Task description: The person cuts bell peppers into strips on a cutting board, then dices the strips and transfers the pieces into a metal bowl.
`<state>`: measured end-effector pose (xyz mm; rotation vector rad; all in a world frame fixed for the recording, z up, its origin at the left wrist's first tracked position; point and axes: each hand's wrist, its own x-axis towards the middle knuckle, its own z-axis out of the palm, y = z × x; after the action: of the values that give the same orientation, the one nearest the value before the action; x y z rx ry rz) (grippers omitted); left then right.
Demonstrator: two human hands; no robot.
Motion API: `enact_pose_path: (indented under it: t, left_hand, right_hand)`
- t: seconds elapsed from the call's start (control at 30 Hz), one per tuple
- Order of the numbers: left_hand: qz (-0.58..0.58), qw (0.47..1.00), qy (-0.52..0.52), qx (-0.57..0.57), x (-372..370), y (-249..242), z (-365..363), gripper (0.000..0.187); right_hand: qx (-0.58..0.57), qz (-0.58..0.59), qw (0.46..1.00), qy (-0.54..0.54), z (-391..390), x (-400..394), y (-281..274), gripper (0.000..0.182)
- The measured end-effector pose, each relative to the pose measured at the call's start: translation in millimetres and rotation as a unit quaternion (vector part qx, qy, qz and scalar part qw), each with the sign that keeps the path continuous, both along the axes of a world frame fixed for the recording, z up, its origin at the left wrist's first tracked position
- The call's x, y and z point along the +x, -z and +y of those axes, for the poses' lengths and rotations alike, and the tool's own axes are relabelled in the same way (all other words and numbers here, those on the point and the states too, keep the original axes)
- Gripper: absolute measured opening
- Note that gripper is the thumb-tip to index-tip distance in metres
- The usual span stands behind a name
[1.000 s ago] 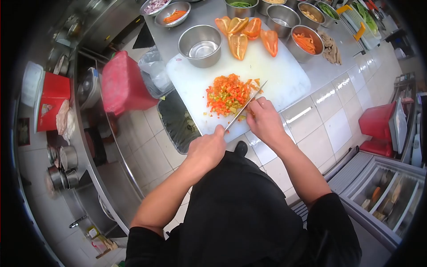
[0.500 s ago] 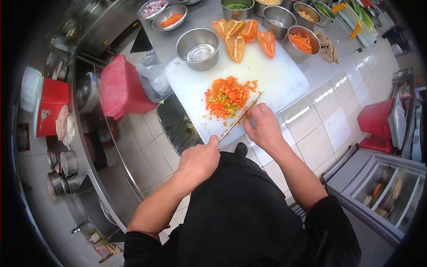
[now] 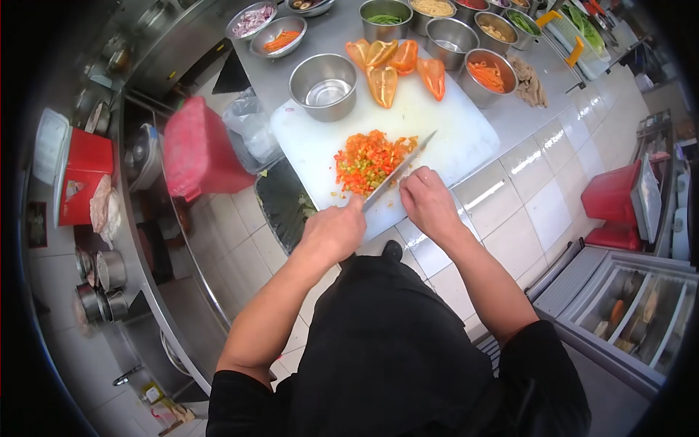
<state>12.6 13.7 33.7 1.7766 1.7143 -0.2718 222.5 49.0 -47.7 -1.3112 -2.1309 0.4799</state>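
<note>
My left hand (image 3: 336, 230) is closed round the handle of a kitchen knife (image 3: 393, 175), whose blade slants up to the right over the white cutting board (image 3: 466, 142). Left of the blade lies a heap of finely diced orange and green pepper (image 3: 370, 162), with a few stray bits around it. To the right of the blade is my right hand (image 3: 429, 200), its fingers curled together near the board's front edge, and I see nothing in them. Several cut pepper pieces (image 3: 382, 86) lie at the back of the board, beside an empty steel bowl (image 3: 325, 87).
Steel pots hold carrot strips (image 3: 486, 76) and green beans (image 3: 386, 20). A bowl of chopped onion (image 3: 253, 20) stands at the back left. A crumpled cloth (image 3: 530, 81) lies at the right. Below the board's left side is a lined bin (image 3: 280, 211); a red container (image 3: 200, 149) stands further left.
The knife blade has shifted and turned to show its broad side, without the pepper bits that clung to it. My right hand has come away from the blade; my left hand moved slightly up.
</note>
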Motion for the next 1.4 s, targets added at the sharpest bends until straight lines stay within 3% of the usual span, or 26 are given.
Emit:
enact_pose_path:
  t: [0.17, 0.3, 0.37, 0.57, 0.7, 0.8, 0.9, 0.97, 1.07, 1.17, 1.27, 1.37, 1.4]
  left_hand:
    - [0.016, 0.999, -0.026, 0.031, -26, -30, -8, 0.027]
    - [0.052, 0.999, -0.01, -0.004, -27, -46, -23, 0.023]
    - [0.059, 0.998, -0.004, -0.026, -28, -43, -25, 0.021]
    - [0.032, 0.999, 0.015, -0.014, -23, -12, -7, 0.02]
    - [0.037, 0.998, 0.024, -0.044, -27, -41, -5, 0.023]
    - [0.034, 0.997, 0.033, -0.059, -33, -20, -14, 0.025]
    - [0.027, 0.999, 0.035, -0.003, -35, 2, -3, 0.027]
    - [0.019, 1.0, 0.021, -0.009, -35, -14, 8, 0.027]
    - [0.009, 1.0, 0.008, 0.0, -43, -33, 13, 0.026]
    - [0.006, 1.0, -0.002, 0.021, -52, -36, 16, 0.025]
    - [-0.004, 0.999, -0.012, 0.048, -60, -36, 17, 0.024]
    - [-0.016, 0.997, -0.018, 0.074, -64, -34, 16, 0.023]
    - [-0.024, 0.996, -0.023, 0.084, -65, -29, 17, 0.023]
  right_hand:
    - [0.042, -0.004, 0.996, 0.08, 33, -2, -12, 0.041]
    - [-0.038, 0.005, 0.999, 0.012, 21, -10, -19, 0.039]
    - [-0.068, 0.033, 0.997, 0.022, 4, -21, -14, 0.039]
    - [0.001, 0.008, 1.0, -0.021, 1, -30, 2, 0.031]
    - [-0.055, 0.012, 0.997, 0.061, -10, -30, -15, 0.029]
    - [-0.086, -0.016, 0.995, 0.048, -11, -29, -12, 0.033]
    - [-0.099, -0.013, 0.993, 0.062, -15, -34, -14, 0.034]
    - [-0.11, 0.013, 0.991, 0.082, -24, -29, -40, 0.035]
    - [-0.075, -0.028, 0.997, -0.013, -31, -28, -22, 0.039]
    - [-0.074, 0.001, 0.997, 0.038, -16, -36, -11, 0.046]
    - [0.024, -0.02, 0.988, 0.152, 16, -27, -5, 0.045]
    - [0.027, -0.066, 0.983, 0.169, 62, -24, -3, 0.038]
    - [0.007, -0.081, 0.988, 0.128, 74, -23, -4, 0.036]
